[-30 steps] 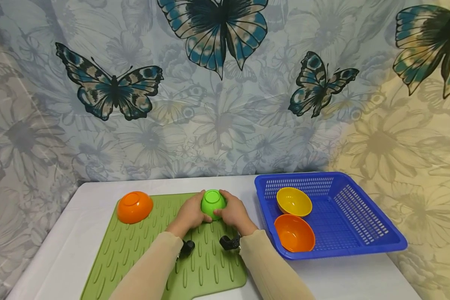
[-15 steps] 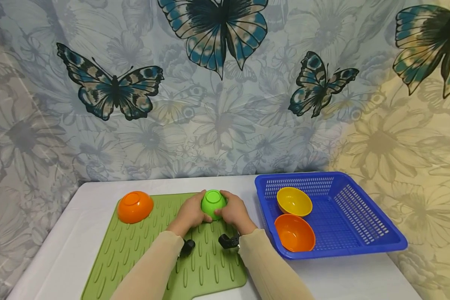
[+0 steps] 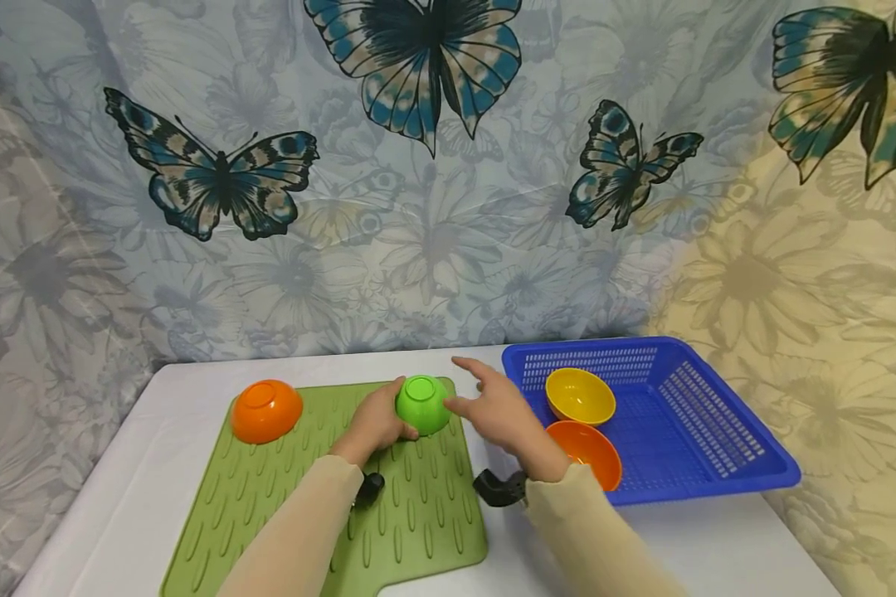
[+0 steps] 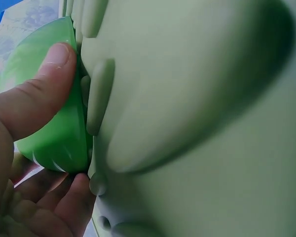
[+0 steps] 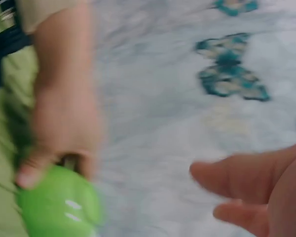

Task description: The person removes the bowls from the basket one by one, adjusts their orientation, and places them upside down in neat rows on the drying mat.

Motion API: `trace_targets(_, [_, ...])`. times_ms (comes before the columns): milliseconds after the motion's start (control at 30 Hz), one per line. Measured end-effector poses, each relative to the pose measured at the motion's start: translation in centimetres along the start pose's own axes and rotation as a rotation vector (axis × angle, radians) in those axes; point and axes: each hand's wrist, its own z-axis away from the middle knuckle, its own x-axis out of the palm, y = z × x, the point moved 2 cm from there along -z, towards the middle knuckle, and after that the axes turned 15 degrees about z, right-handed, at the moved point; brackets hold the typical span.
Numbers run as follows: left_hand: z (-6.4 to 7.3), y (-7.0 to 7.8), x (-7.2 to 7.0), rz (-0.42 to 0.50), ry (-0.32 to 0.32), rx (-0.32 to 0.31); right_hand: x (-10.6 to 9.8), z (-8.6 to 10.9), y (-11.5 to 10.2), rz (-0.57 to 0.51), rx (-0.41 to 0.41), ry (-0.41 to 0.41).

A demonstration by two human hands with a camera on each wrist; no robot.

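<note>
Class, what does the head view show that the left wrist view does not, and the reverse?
Only the head view shows the overturned glossy orange bowl, the upright glossy orange bowl, the glossy yellow bowl and the right hand. Only the left wrist view shows the palm side of the fingers of the left hand. Both share the left hand, the overturned glossy green bowl it holds and the green ridged mat.
</note>
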Motion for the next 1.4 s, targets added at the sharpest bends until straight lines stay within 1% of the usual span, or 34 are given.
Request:
trace_targets(100, [0.1,-0.1,-0.1,0.018,0.004,-0.004,-4.0,0.8,1.3,-0.211,-0.03,-0.108])
trace_targets(167, [0.1,0.0,-0.1,0.017,0.003,-0.002,-6.7,1.1,2.8,-0.343,-0.046,-0.193])
trace_targets(233, [0.1,0.0,-0.1,0.015,0.004,-0.004,-9.4,1.1,4.7,-0.413,-0.062,-0.255])
trace_targets(300, [0.1,0.0,0.0,0.013,0.006,-0.008,-11.8,0.9,6.9,-0.445,-0.058,-0.285])
trace_targets(367, [0.1,0.0,0.0,0.009,0.01,-0.007,-13.8,0.7,9.3,-0.454,-0.031,-0.295])
trace_targets(433, [0.1,0.0,0.1,0.012,0.011,-0.007,-15.4,0.4,11.8,-0.438,0.009,-0.311])
trace_targets(500, [0.1,0.1,0.1,0.017,0.01,-0.006,-16.3,-0.1,14.1,-0.393,0.062,-0.334])
trace_targets(567, [0.2,0.2,0.0,0.022,0.009,-0.005,-16.7,-0.6,16.2,-0.343,0.113,-0.365])
trace_targets(667, [0.2,0.3,0.0,0.029,0.011,0.002,-16.4,-1.5,18.8,-0.296,0.17,-0.422])
trace_targets(733, [0.2,0.3,0.0,0.034,0.013,0.004,-15.8,-2.1,20.0,-0.306,0.206,-0.453])
trace_targets(833, [0.3,0.3,-0.1,0.041,0.016,0.006,-14.8,-2.7,21.4,-0.326,0.226,-0.488])
trace_targets(867, [0.3,0.3,-0.1,0.046,0.016,0.002,-14.4,-2.9,21.7,-0.341,0.238,-0.49])
trace_targets(967, [0.4,0.3,-0.2,0.045,0.017,0.006,-13.6,-3.4,22.5,-0.357,0.231,-0.513])
trace_targets(1067, [0.4,0.4,-0.2,0.051,0.019,0.006,-13.2,-3.8,23.0,-0.355,0.256,-0.498])
trace_targets(1100, [0.4,0.4,-0.2,0.053,0.02,0.008,-13.1,-3.8,23.1,-0.34,0.251,-0.498])
trace_targets(1200, [0.4,0.3,-0.2,0.06,0.021,0.004,-12.8,-3.8,23.3,-0.321,0.287,-0.472])
trace_targets(1333, [0.3,0.3,-0.2,0.055,0.018,0.002,-12.7,-3.7,23.4,-0.287,0.301,-0.456])
trace_targets(1400, [0.3,0.2,-0.2,0.053,0.017,-0.002,-12.9,-3.7,23.5,-0.239,0.281,-0.454])
